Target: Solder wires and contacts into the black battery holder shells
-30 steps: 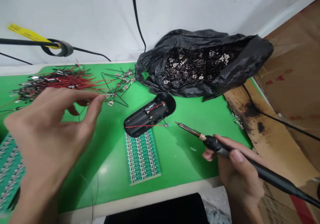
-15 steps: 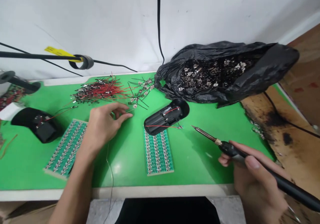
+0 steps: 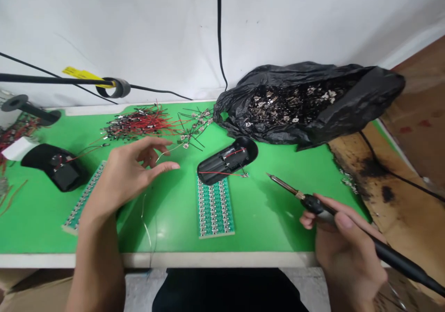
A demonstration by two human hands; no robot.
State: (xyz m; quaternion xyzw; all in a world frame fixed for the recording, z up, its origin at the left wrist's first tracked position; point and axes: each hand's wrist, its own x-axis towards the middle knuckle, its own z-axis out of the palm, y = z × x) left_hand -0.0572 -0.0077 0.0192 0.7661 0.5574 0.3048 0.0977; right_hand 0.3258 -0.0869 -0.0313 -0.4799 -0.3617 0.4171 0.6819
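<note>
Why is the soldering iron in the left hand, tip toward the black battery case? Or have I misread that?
The hand is wrong: the head view shows the soldering iron in the right hand. Its tip does point toward the black battery case.

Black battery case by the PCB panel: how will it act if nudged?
The black plastic battery case looks like a hollow open shell, so probably light for its size and likely to slide rather than resist. Its flat-lying shape suggests it won't roll. The thin red wires across it look floppy and would probably trail or snag instead of pushing back.
</note>
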